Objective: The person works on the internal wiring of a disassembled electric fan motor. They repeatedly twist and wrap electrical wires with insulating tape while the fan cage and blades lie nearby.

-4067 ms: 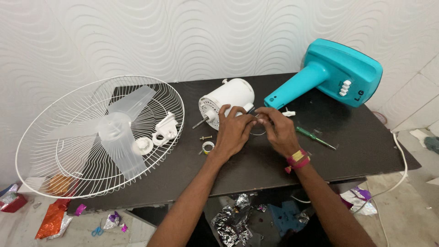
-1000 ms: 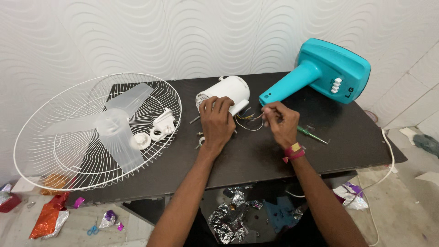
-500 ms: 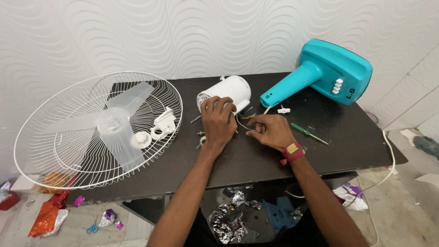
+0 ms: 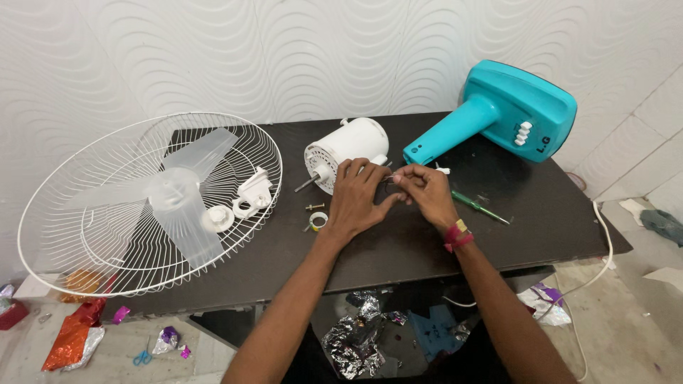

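My left hand (image 4: 357,195) and my right hand (image 4: 425,190) meet over the dark table (image 4: 541,220), fingertips pinched together on thin wires (image 4: 390,186) that run from the white fan motor (image 4: 347,151). The motor lies on its side just behind my hands, its shaft pointing left. My right wrist wears a red band. What exactly sits between the fingertips is too small to make out.
A teal fan stand and base (image 4: 504,115) lies at the back right. A green screwdriver (image 4: 479,207) rests right of my right hand. A white wire guard (image 4: 146,201) holding a clear blade and white plastic parts overhangs the left edge. A small ring and screw (image 4: 317,217) lie by my left wrist.
My right hand has come back from the right and joined my left hand over the wires in front of the motor. The motor and other parts have stayed put.
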